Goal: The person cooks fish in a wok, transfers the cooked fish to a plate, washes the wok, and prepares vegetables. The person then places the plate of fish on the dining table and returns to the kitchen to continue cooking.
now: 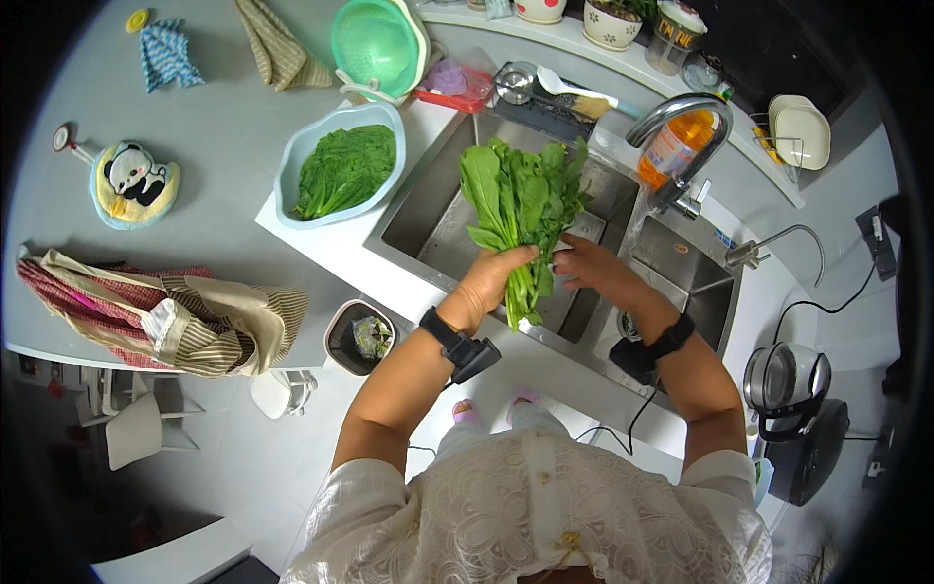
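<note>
A bunch of leafy greens (522,197) is in my left hand (490,281), its leaves pointing away from me over the steel double sink (438,219). My left fingers wrap around the stems. Close at the bunch's right side is my right hand (587,266), fingers apart and curled; whether its fingertips touch the leaves cannot be told. Left of the sink, a pale blue plastic basin (287,186) holds more greens (346,171). The chrome faucet (686,146) arches over the sink's far right part.
Behind the basin stand green and white colanders (376,47). An orange detergent bottle (673,150) is behind the faucet. A glass kettle (784,376) stands at right. Below the counter's left edge is a waste bin (336,343); a striped cloth bag (241,321) lies on the grey table.
</note>
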Demonstrator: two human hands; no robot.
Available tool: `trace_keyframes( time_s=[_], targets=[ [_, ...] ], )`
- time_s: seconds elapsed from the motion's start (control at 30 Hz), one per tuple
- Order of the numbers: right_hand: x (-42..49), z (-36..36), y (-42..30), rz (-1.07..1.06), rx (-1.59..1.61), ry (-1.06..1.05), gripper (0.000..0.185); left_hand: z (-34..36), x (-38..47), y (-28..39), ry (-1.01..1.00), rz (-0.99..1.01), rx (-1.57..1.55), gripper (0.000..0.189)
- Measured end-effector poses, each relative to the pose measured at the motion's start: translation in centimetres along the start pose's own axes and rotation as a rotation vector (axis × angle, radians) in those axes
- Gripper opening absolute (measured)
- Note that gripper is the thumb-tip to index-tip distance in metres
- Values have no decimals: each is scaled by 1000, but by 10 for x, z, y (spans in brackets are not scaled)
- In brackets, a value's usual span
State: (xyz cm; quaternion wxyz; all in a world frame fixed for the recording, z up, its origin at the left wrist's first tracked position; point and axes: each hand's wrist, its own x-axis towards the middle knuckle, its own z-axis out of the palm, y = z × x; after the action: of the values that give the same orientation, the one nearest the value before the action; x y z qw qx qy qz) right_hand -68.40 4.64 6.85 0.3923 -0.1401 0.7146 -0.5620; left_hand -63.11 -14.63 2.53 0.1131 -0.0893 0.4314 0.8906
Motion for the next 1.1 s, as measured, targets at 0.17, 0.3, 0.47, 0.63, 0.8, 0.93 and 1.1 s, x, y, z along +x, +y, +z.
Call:
trace_keyframes(
  time_s=[0.17,0.3,0.47,0.63,0.8,0.93,1.1],
  targets=[
    [6,73,-18,-74,172,67,74,-4,-16,-5,132,413,488,48],
    [11,102,-14,-179,295,70,66,-7,-28,-14,27,504,651,72],
    [1,101,-7,23,487,94,57,-17,-38,-5,-150,372,803,88],
    [12,90,1,12,738,29,51,-7,-52,4,-148,227,455,91],
    [25,81,3,7,408,65,43,2,-60,33,-25,48,1126,79],
    [29,49,7,-107,438,121,44,9,-77,35,51,393,1124,76],
    [62,15,46,189,554,266,38,-51,-136,21,110,292,681,67]
  ],
)
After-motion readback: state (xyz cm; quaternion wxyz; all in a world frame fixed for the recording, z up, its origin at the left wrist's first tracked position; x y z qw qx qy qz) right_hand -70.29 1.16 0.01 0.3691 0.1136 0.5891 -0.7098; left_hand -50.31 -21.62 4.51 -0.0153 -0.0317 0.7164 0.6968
